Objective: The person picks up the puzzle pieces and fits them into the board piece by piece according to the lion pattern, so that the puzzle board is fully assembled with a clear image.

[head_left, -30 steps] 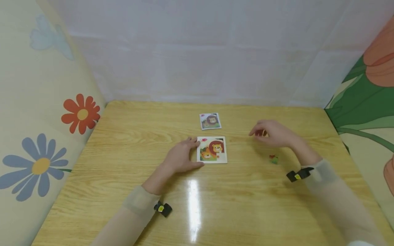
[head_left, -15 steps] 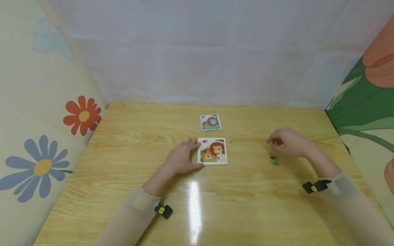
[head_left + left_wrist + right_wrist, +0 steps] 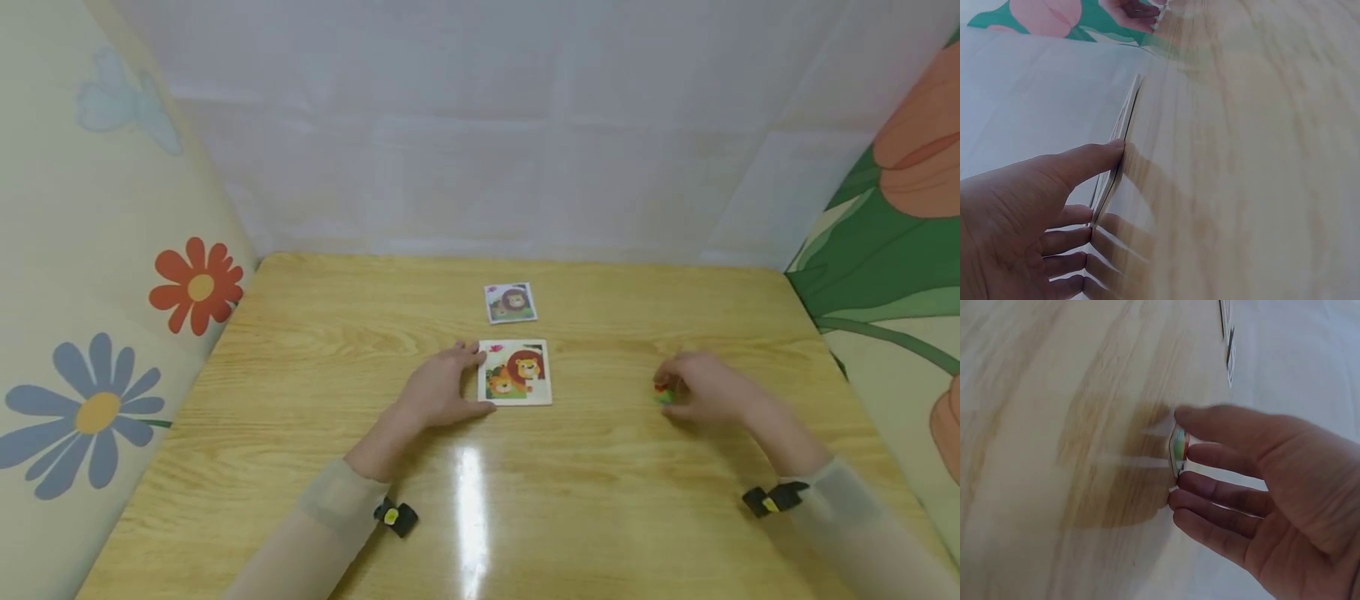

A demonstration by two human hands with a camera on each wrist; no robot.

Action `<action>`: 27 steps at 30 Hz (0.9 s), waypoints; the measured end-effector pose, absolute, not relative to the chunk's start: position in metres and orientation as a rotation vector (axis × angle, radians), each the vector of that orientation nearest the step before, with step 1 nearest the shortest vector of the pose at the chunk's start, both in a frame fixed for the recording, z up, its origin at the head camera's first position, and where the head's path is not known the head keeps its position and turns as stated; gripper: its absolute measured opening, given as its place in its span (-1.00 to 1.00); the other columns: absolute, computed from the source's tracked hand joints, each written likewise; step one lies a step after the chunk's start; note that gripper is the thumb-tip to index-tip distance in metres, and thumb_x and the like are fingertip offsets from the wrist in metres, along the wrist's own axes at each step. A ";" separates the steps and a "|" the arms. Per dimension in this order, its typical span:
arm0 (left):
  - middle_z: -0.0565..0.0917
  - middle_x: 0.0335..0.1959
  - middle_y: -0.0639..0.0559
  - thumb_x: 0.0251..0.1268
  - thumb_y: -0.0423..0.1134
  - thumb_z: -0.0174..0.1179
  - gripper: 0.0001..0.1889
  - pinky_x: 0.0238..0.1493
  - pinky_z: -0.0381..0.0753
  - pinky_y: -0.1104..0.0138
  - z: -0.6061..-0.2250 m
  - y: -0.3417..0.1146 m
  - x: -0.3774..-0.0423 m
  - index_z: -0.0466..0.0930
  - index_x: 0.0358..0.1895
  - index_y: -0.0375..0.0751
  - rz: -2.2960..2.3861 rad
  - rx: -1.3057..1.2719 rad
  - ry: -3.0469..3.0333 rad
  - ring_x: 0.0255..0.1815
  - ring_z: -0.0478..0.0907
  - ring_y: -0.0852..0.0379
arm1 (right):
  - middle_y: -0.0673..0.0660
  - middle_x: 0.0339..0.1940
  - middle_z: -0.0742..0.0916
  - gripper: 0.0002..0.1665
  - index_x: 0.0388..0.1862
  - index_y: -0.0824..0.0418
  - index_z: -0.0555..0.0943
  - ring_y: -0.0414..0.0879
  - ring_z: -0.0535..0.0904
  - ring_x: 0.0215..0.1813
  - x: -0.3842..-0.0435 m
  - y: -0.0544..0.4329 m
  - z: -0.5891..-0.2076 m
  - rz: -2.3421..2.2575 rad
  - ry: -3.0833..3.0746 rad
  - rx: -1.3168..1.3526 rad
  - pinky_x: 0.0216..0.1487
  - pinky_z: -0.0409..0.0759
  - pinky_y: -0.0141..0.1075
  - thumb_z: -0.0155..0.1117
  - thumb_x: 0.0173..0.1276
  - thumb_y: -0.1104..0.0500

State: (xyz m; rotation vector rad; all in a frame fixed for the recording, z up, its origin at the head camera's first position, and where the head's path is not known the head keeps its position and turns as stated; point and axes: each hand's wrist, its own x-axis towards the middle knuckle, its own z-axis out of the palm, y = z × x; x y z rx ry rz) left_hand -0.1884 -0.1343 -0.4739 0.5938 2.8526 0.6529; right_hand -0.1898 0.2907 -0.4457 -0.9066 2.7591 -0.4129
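My left hand holds a square puzzle board with a white border at its left side, the thumb at the near corner and the fingers at the far left. The board shows a lion and a cub, with a pale gap at its lower right. To the right, my right hand has thumb and fingertips around a small green and red puzzle piece on the wooden table. The right wrist view shows this piece between thumb and fingers, right at the tabletop; the fingers partly hide it from the head camera.
A smaller picture card with the same lion scene lies just beyond the board. The wooden table ends at a white cloth backdrop. Flower-printed panels flank both sides.
My right hand has moved right, then down onto the puzzle piece, and its thumb and fingers have come around it. The left hand stays at the board.
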 end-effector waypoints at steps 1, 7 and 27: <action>0.36 0.64 -0.23 0.18 0.17 0.54 -0.08 0.68 0.30 -0.14 -0.474 -0.134 -0.188 0.46 0.53 -0.27 0.655 0.595 2.851 0.69 0.25 -0.30 | 0.06 -0.20 0.81 -0.64 -0.03 0.31 0.73 -0.09 0.71 -0.17 -0.189 0.290 -0.447 -0.412 2.769 -0.908 -0.13 0.76 -0.15 0.61 0.25 0.20; 0.36 0.64 -0.24 0.17 0.17 0.54 -0.07 0.67 0.31 -0.14 -0.476 -0.132 -0.190 0.46 0.53 -0.25 0.637 0.607 2.846 0.68 0.26 -0.31 | 0.11 -0.20 0.83 -0.66 -0.04 0.35 0.77 -0.07 0.73 -0.18 -0.185 0.290 -0.453 -0.424 2.798 -0.865 -0.12 0.79 -0.15 0.61 0.23 0.26; 0.36 0.64 -0.22 0.16 0.16 0.55 -0.06 0.68 0.29 -0.15 -0.476 -0.134 -0.190 0.46 0.52 -0.29 0.678 0.607 2.841 0.68 0.25 -0.31 | 0.01 -0.28 0.81 -0.77 -0.16 0.19 0.78 -0.19 0.67 -0.24 -0.191 0.286 -0.457 -0.556 2.792 -0.773 -0.19 0.72 -0.26 0.58 0.19 0.28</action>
